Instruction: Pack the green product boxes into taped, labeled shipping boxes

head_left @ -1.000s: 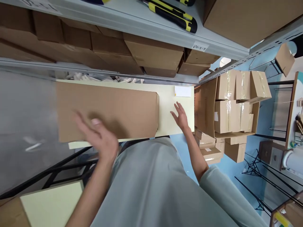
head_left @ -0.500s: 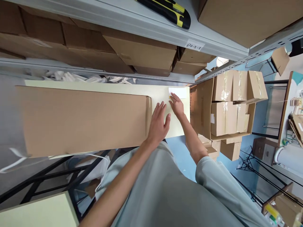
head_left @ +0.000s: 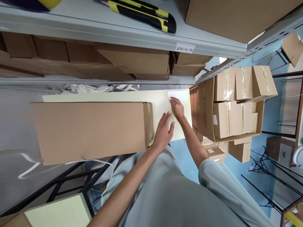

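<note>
A long brown cardboard box (head_left: 92, 130) lies on the pale tabletop (head_left: 163, 97). My left hand (head_left: 163, 130) rests beside the box's right end, fingers stretched out and holding nothing. Further right, a small white paper label (head_left: 178, 95) lies flat near the table's back right corner. The fingers of my right hand (head_left: 177, 107) are bent and pinched together at the label's lower left edge. A small orange-yellow spot shows by those fingertips; what it is I cannot make out.
A metal shelf (head_left: 132, 41) overhangs the back, carrying a yellow-black utility knife (head_left: 144, 14) and brown boxes. On the right, a large open carton (head_left: 205, 110) holds several taped boxes. White cord (head_left: 101, 161) trails by the table's front edge beside black metal legs (head_left: 68, 183).
My right hand has gone from lying flatter on the label to bent, pinched fingers at its edge. My left hand stays stretched out, slightly farther from the box. The camera view has shifted.
</note>
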The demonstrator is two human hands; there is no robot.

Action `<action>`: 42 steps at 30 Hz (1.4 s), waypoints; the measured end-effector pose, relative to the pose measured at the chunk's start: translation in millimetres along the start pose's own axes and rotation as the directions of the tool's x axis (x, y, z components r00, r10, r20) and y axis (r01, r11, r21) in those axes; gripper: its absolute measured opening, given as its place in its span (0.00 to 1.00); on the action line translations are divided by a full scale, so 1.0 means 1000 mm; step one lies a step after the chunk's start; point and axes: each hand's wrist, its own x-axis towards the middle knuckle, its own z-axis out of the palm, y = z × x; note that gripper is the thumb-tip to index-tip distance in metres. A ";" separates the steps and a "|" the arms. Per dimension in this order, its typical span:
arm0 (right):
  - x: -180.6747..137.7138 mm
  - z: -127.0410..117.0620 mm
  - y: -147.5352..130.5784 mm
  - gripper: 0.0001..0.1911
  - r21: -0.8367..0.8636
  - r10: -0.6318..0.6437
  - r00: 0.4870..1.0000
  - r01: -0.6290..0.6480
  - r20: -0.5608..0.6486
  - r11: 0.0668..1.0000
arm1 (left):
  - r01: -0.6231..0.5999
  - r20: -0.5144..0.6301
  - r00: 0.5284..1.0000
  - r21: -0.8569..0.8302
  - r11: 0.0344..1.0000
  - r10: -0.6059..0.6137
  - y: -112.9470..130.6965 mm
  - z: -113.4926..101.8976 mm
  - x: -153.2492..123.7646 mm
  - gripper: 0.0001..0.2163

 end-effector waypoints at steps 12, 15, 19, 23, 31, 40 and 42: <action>0.020 -0.022 -0.014 0.10 0.616 0.405 0.880 -0.179 -0.248 0.767 | -0.024 0.114 0.994 0.188 0.982 0.003 -0.031 0.026 0.067 0.32; 0.021 -0.061 0.010 0.16 0.817 0.556 0.782 -0.108 -0.283 0.567 | -0.083 0.220 0.975 0.346 0.934 0.005 -0.022 0.029 0.114 0.33; 0.014 -0.109 0.042 0.22 0.927 0.685 0.687 -0.046 -0.242 0.373 | -0.239 0.395 0.918 0.508 0.827 0.023 -0.006 0.044 0.166 0.35; 0.017 -0.133 0.062 0.28 0.885 0.674 0.691 -0.108 -0.261 0.454 | -0.305 0.477 0.879 0.574 0.760 -0.008 0.001 0.060 0.192 0.37; 0.037 -0.135 0.083 0.19 0.726 0.583 0.752 -0.209 -0.309 0.655 | -0.310 0.489 0.872 0.601 0.737 -0.031 -0.011 0.073 0.198 0.37; -0.011 -0.098 0.103 0.13 0.858 0.897 0.428 -0.416 -0.109 0.302 | -0.337 0.506 0.863 0.591 0.732 -0.011 -0.015 0.070 0.204 0.42; -0.042 -0.092 0.098 0.14 0.863 0.925 0.349 -0.412 -0.147 0.292 | -0.332 0.503 0.864 0.589 0.737 -0.012 -0.017 0.072 0.205 0.43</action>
